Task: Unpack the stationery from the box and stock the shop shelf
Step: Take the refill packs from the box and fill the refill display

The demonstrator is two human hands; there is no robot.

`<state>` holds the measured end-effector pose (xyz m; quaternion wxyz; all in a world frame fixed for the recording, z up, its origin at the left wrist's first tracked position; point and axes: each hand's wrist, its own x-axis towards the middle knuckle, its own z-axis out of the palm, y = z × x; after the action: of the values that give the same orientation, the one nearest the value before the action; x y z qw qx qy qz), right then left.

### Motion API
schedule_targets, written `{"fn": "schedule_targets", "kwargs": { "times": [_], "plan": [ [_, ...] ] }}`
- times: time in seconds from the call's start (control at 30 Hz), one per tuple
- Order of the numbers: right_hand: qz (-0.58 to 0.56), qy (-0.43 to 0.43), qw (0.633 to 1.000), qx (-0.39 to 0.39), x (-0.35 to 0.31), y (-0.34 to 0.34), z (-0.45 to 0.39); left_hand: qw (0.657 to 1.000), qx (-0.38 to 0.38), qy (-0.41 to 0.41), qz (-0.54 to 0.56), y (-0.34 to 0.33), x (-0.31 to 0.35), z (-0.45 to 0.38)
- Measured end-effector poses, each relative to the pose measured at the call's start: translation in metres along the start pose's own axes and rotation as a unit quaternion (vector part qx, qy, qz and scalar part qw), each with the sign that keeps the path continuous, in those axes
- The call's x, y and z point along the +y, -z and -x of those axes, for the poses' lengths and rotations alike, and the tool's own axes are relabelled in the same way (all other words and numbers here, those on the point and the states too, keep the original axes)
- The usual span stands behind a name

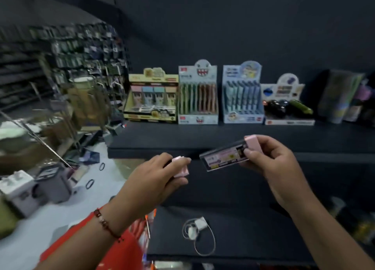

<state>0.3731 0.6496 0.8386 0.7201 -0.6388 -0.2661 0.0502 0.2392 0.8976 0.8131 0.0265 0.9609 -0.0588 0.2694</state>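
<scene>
Your right hand (269,160) pinches a slim clear-sided case (225,157) by its pink end cap (253,143), thumb on the near face and the other fingers (261,146) curled over the top. It hangs in the air in front of the upper shelf (203,136), at about 1 o'clock from your left hand (154,180). That hand curls its fingers round a small pink piece (180,166), possibly a second cap or eraser; blur hides which.

The case looks like hard, thin plastic: light, stiff and a little slick, with a printed label under the clear wall. Judging by that, it will not bend but could slip or scuff if you squeeze the glossy sides. Hold it across the narrow edges or at the matte pink cap, where the grip looks surest. If the cap only pushes on, it may pull off, so steady the body as well.

The pink piece looks blocky, with a dull finish; I would expect it to be light and easy to keep between fingertips.

On the shelf at 12 o'clock stand four card display boxes: a yellow one (151,99), a ghost-faced pen box (197,95), a blue pen box (242,95) and a low tray of dark rounded items (288,107). All are folded cardboard, easily tipped or dented. The lower shelf (263,239) at 6 o'clock carries a white charger with coiled cable (197,231), smooth plastic and springy wire.
</scene>
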Motion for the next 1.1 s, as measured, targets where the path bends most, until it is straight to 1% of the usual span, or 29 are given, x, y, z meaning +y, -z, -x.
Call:
{"fn": "schedule_targets", "kwargs": {
  "times": [0.1,0.2,0.3,0.4,0.5,0.63,0.77,0.9,1.03,1.1],
  "plan": [
    [-0.098,-0.014,0.995,0.025,0.003,-0.041,-0.053,0.999,0.019,0.027,-0.019,0.008,-0.051,-0.019],
    [-0.146,-0.026,0.989,0.025,0.007,-0.077,-0.103,0.998,0.029,0.055,-0.027,0.004,-0.095,-0.033],
    [-0.150,-0.027,0.988,0.007,0.013,-0.106,-0.150,0.996,0.024,0.083,-0.035,-0.005,-0.129,-0.049],
    [-0.134,-0.009,0.991,-0.019,0.017,-0.133,-0.197,0.993,0.031,0.096,-0.068,-0.013,-0.160,-0.067],
    [-0.132,0.007,0.991,-0.036,0.019,-0.158,-0.237,0.990,0.006,0.124,-0.071,-0.018,-0.196,-0.086],
    [-0.067,0.030,0.995,-0.066,0.025,-0.190,-0.277,0.983,-0.037,0.146,-0.104,-0.027,-0.247,-0.108],
    [0.048,0.089,0.993,-0.065,0.031,-0.216,-0.299,0.981,-0.084,0.138,-0.105,-0.034,-0.271,-0.117],
    [0.129,0.126,0.980,-0.082,0.036,-0.245,-0.319,0.988,-0.068,0.108,-0.089,-0.034,-0.274,-0.115],
    [0.192,0.143,0.966,-0.100,0.053,-0.276,-0.334,0.994,-0.026,0.065,-0.083,-0.032,-0.272,-0.103],
    [0.212,0.154,0.959,-0.110,0.061,-0.287,-0.335,0.997,-0.016,0.052,-0.061,-0.032,-0.270,-0.097]
  ]
}}
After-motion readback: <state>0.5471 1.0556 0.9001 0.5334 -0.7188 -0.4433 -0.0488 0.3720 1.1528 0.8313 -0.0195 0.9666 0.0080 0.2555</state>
